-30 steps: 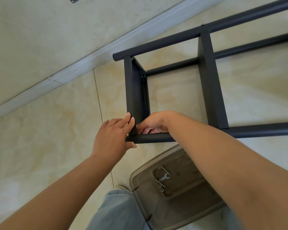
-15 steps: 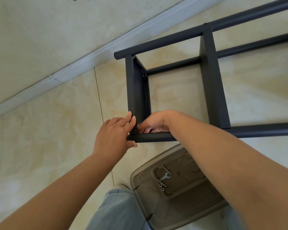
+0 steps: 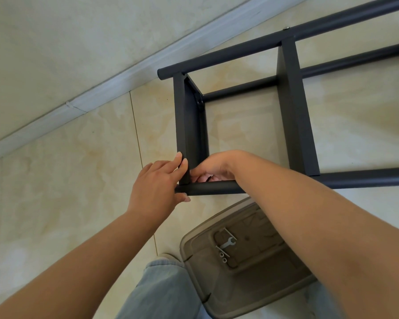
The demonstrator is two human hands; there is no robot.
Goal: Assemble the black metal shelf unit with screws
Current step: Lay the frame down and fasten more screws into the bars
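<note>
Black shelf frame (image 3: 290,107) lying on its side on the tiled floor (image 3: 67,180), near corner right at the hands. Left hand (image 3: 157,187) gripping that corner, fingers (image 3: 180,162) on the end panel, thumb under the near tube. Right hand (image 3: 214,168) curled inside the corner (contents hidden, grasp unclear).

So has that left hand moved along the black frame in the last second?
No. The left hand keeps gripping the same corner of the black frame, fingers on the upright bar and thumb under the near tube; only the camera shifted slightly.
</note>
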